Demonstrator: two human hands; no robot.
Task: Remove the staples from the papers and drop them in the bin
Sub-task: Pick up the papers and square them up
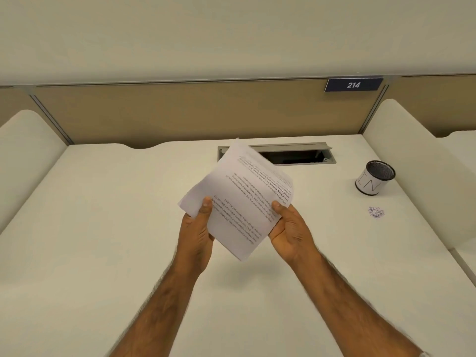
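A small stack of printed papers [239, 191] is held up above the middle of the white desk, tilted with its text upside down to me. My left hand [197, 233] grips its lower left edge, thumb on top. At the lower right edge my right hand [288, 228] holds the stack the same way, thumb on the top sheet. I cannot make out a staple on the sheets. The bin [374, 180], a small black mesh cup with a white paper label, stands at the right of the desk. A little pile of staples [376, 212] lies on the desk just in front of it.
An open cable hatch [304, 157] is sunk into the desk [103, 228] behind the papers. Low white side walls flank the desk left [23, 155] and right [401, 150]. A beige partition with a "214" sign [353, 85] closes the back.
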